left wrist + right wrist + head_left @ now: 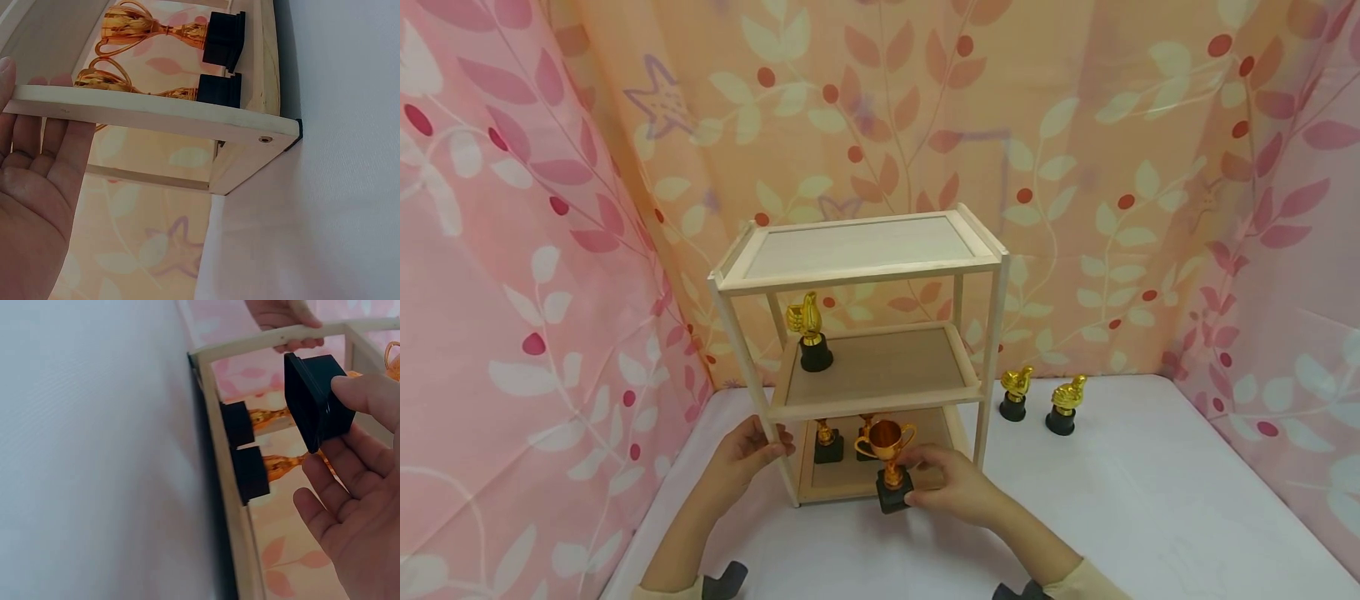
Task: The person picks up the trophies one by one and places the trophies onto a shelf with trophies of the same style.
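My right hand pinches the black base of a gold trophy cup, with the thumb on one side and fingers on the other. The cup is upright, tilted slightly, in front of the bottom tier of a small wooden shelf. Two more trophy cups stand on that tier, their upper parts hidden by the middle tier in the head view. My left hand grips the shelf's front left post, fingers reaching behind it. On the middle tier, at left, stands a gold thumbs-up trophy with a round black base.
Right of the shelf, two thumbs-up trophies stand on the white table. Floral curtains hang behind and on both sides. The shelf's top tier and its right front post stand above and beside the right hand.
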A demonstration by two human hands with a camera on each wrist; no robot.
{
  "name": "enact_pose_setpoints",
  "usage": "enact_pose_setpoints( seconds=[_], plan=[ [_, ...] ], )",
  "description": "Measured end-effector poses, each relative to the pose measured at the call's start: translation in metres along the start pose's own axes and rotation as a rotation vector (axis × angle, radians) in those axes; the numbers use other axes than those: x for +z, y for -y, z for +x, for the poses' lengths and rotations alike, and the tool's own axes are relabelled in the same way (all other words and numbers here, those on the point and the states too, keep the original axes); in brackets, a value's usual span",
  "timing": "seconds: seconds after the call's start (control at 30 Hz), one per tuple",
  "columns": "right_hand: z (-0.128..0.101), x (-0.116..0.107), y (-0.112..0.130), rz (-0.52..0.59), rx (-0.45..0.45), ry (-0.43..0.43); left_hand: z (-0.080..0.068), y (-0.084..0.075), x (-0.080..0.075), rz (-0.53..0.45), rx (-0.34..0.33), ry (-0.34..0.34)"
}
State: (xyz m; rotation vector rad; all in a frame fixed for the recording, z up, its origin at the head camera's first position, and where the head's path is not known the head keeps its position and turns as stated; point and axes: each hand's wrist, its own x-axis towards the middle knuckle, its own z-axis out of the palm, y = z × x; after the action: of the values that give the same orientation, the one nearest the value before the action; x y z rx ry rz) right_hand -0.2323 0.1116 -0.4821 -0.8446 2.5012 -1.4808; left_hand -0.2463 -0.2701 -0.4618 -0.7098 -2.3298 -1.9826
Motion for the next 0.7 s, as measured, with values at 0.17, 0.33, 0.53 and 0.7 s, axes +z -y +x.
enact_pose_setpoints(
  seconds=[0.17, 0.33, 0.53, 0.7],
  plan=[
    [0.001, 0.003, -0.010, 0.001, -0.001, -0.010, 0.000, 0.000, 0.000, 0.000, 0.002, 0.000],
    [0.003, 0.004, -0.020, 0.001, 0.008, -0.050, 0.000, 0.001, -0.001, 0.006, 0.009, 0.005],
    [0.005, 0.005, -0.031, -0.019, 0.004, -0.111, 0.000, 0.001, -0.001, -0.006, 0.017, 0.011],
    [0.008, 0.006, -0.041, -0.017, 0.014, -0.146, 0.000, 0.001, -0.001, 0.001, 0.020, 0.012]
  ],
)
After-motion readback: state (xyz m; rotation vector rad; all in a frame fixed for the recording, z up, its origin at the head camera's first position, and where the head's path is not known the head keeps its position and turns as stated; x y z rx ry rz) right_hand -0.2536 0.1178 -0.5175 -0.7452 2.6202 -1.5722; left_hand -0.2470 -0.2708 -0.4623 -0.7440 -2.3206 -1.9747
